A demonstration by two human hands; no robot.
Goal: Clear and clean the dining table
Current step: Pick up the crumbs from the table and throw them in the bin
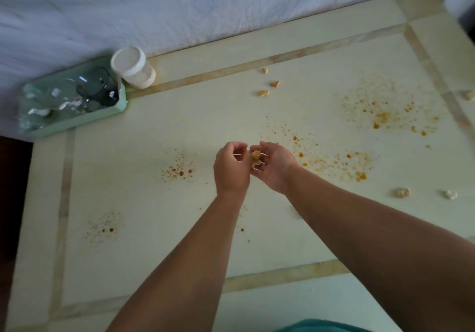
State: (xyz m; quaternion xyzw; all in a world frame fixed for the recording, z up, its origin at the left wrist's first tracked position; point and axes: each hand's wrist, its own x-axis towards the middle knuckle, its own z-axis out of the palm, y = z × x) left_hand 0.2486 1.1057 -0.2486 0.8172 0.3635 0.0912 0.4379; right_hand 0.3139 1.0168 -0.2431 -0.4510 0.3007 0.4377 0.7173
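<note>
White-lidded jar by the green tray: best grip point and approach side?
Grip the jar round its ribbed white lid or the clear body just below, from above and the right. It stands upright; the green tray touches or nearly touches its left side and the white cloth lies right behind, so only the right and near sides are open.

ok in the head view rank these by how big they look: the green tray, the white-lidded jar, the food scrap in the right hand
1. green tray, clearly largest
2. white-lidded jar
3. food scrap cupped in the right hand, smallest, though partly hidden by the fingers
</note>
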